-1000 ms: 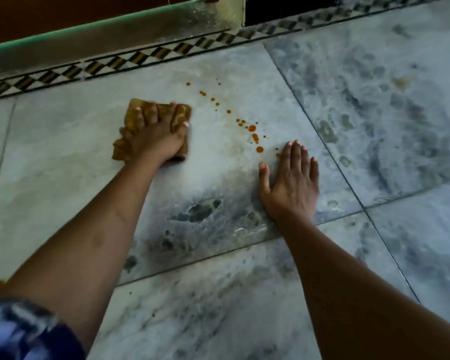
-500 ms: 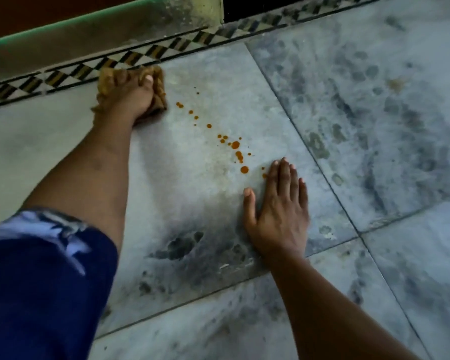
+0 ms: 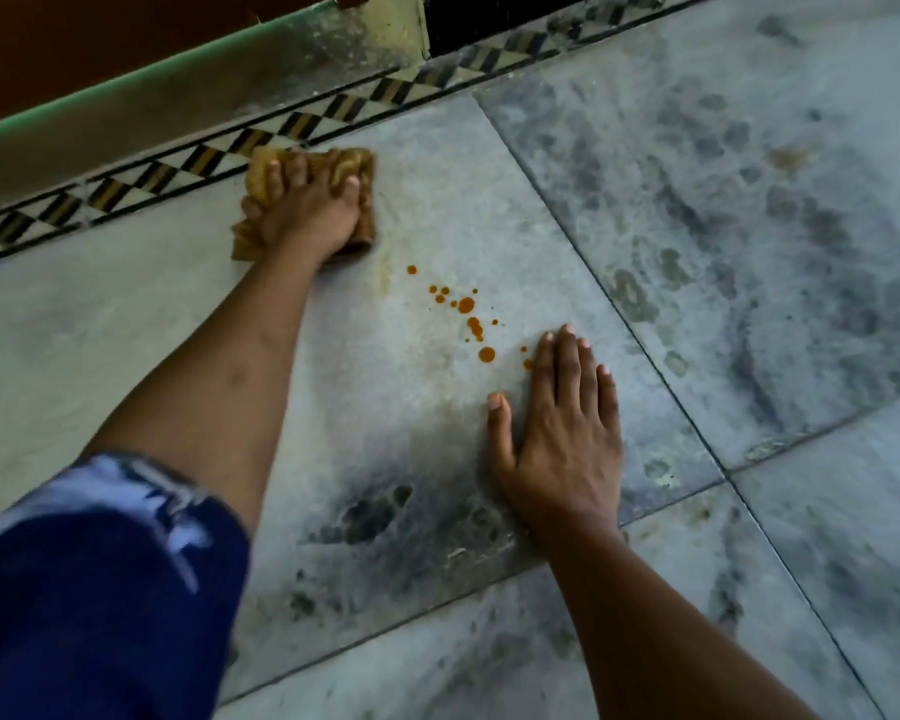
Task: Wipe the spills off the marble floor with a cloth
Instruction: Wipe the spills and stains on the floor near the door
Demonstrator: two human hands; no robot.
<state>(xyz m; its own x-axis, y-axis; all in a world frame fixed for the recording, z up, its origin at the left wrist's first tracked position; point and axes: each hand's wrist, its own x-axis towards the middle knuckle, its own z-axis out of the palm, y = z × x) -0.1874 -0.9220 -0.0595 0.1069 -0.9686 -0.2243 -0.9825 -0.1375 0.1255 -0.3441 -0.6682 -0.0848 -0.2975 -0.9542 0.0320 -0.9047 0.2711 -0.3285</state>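
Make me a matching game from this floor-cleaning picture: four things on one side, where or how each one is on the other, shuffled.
1 cloth
2 right hand
3 orange drops
4 checkered border

a flat on the marble, holding nothing
b along the floor's far edge
c gripped by the left hand
d on the marble between both hands

Pairs: 1-c, 2-a, 3-d, 4-b.

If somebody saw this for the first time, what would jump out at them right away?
The trail of orange drops on the pale marble floor, mid-picture between the two hands. Next, the left hand gripping a tan cloth up-left of them, near the checkered border, and the right hand lying flat on the floor at the trail's lower end.
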